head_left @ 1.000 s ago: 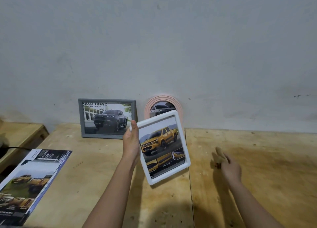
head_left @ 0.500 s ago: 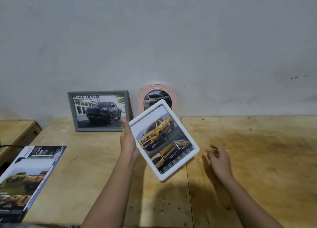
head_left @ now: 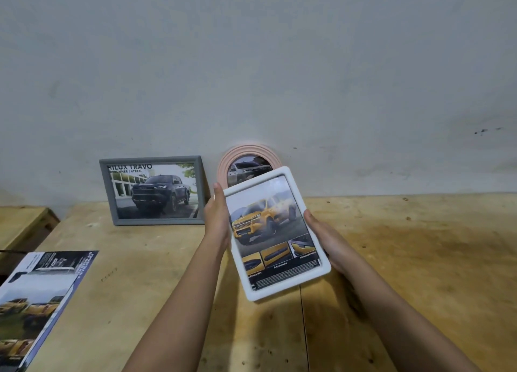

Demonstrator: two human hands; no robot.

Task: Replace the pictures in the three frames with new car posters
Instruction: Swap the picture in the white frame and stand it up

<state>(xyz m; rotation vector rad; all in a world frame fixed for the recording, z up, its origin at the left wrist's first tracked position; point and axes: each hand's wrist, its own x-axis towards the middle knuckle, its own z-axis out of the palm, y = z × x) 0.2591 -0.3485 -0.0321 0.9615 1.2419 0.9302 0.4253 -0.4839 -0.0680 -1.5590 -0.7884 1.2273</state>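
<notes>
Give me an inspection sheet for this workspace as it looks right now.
Surface: wooden table, stained, seam down the middle.
Job's things: white frame with yellow-car poster, held up; grey frame and pink arched frame stand at the wall.
Clutter: brochure at table's left.
Grips: left hand holds white frame's left edge; right hand its right edge.
Cables: thin dark line far left, possibly a cord.
Surroundings: plain wall; lower wooden bench left.

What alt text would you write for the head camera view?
The left hand and right hand hold a tilted white frame with a yellow car poster above a wooden table. Behind, a grey frame with a dark pickup and a pink arched frame stand against the wall; a brochure lies at left.
</notes>
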